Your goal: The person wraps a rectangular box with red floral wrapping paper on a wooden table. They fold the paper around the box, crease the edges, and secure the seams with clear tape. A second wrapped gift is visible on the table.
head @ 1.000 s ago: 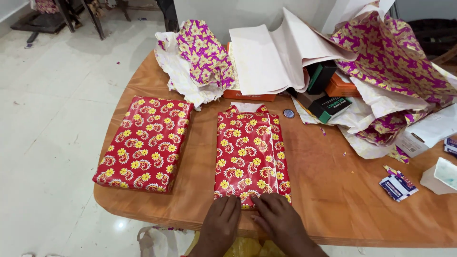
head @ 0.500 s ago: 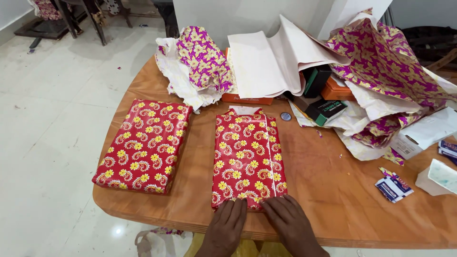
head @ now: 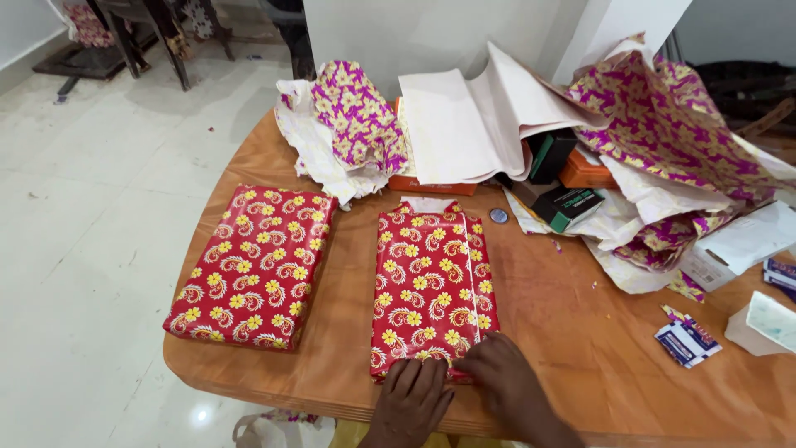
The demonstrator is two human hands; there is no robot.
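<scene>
Both hands, left hand point(head: 417, 388) and right hand point(head: 497, 371), are pressing flat, fingers together, on the near end flap of the red floral parcel point(head: 431, 286) lying mid-table point(head: 572, 348); creasing firmly against the box edge is probably giving the neatest fold.

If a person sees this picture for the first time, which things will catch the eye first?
Two parcels in red paper with yellow flowers: a finished parcel on the table's left and a half-wrapped parcel in the middle, its near end pressed by the left hand and right hand. Behind them lies crumpled purple-and-gold wrapping paper.
</scene>
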